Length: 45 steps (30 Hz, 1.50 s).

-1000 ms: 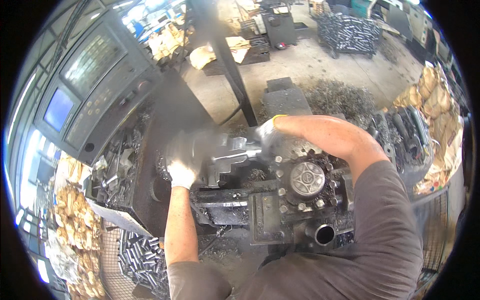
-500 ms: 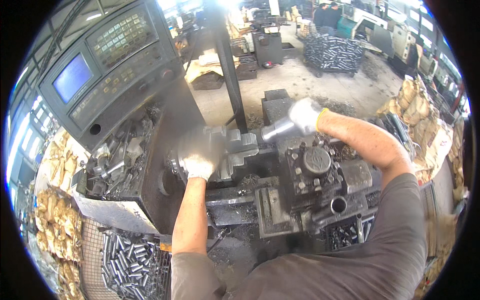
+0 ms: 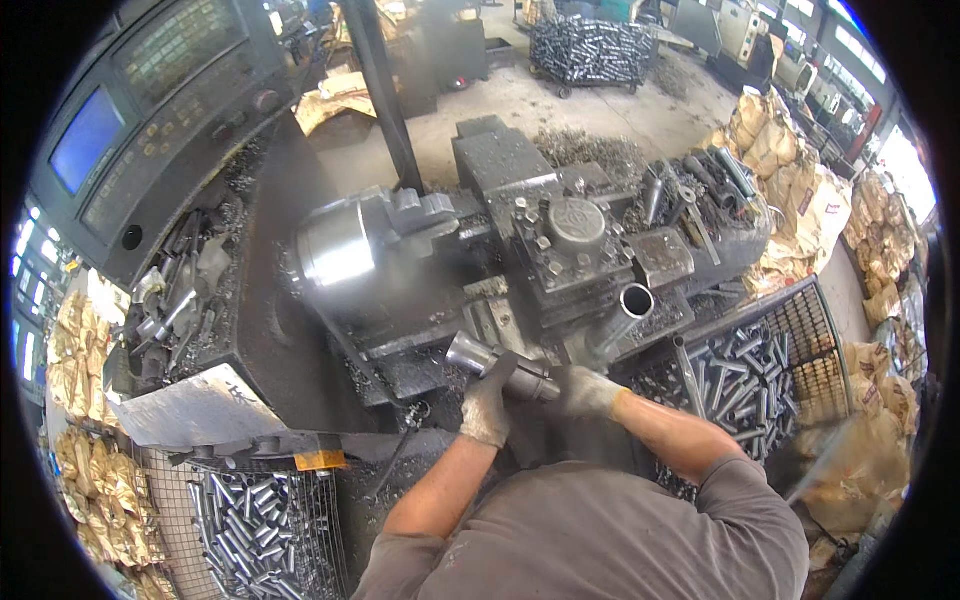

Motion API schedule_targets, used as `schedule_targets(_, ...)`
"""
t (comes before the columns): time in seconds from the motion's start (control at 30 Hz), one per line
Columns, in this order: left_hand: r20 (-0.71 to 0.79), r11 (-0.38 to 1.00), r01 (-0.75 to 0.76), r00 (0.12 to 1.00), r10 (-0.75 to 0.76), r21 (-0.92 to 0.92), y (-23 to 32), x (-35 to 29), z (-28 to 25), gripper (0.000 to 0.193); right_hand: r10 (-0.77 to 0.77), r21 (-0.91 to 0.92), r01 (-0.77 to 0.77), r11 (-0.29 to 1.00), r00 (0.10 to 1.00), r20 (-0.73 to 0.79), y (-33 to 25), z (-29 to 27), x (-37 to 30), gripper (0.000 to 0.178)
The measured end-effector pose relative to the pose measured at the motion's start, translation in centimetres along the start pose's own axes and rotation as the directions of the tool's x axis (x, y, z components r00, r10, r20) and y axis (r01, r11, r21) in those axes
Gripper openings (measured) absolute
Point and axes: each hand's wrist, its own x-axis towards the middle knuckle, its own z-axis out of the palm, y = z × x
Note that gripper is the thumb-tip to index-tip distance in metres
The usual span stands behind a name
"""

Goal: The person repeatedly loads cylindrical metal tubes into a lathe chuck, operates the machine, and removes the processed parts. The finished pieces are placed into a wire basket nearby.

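Gripping a metal cylinder (image 3: 528, 380) below frame center with fingers of left hand (image 3: 486, 408). Cannot tell if grasping with right hand (image 3: 592, 392).

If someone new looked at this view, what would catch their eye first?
Probably the shiny metal drum, left of centre. Just below centre, the left hand grips a metal cylinder, with the right hand at its right end. A blue screen glows at upper left.
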Motion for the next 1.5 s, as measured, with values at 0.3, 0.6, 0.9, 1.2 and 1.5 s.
schedule_targets(0.3,0.104,0.961,0.089,0.993,-0.064,-0.26,0.6,-0.8,-3.0,0.042,0.133,-0.018,-0.133,0.991,0.991,-0.004,13.9,-3.7,-11.6,0.064)
schedule_targets(0.6,0.16,0.973,0.115,0.984,-0.083,-0.202,1.5,-0.8,-4.2,0.032,0.365,0.277,-0.243,0.929,0.72,-0.59,11.6,-8.4,-13.4,0.074)
schedule_targets(0.9,0.204,0.988,0.154,0.968,-0.149,-0.006,3.2,-6.3,-2.7,0.056,-0.517,-0.332,0.418,0.846,0.795,-0.316,-3.4,-3.0,-2.9,0.065)
schedule_targets(1.2,0.12,0.989,-0.031,0.992,0.049,-0.147,6.8,-0.2,-7.3,0.05,-0.247,-0.147,0.207,0.967,0.898,-0.364,-1.2,1.2,7.5,0.05)
schedule_targets(1.5,0.254,0.676,-0.71,0.703,0.664,0.199,11.8,-1.6,3.6,0.089,-0.343,0.43,0.411,0.804,0.911,-0.229,-12.7,-7.2,7.5,0.077)
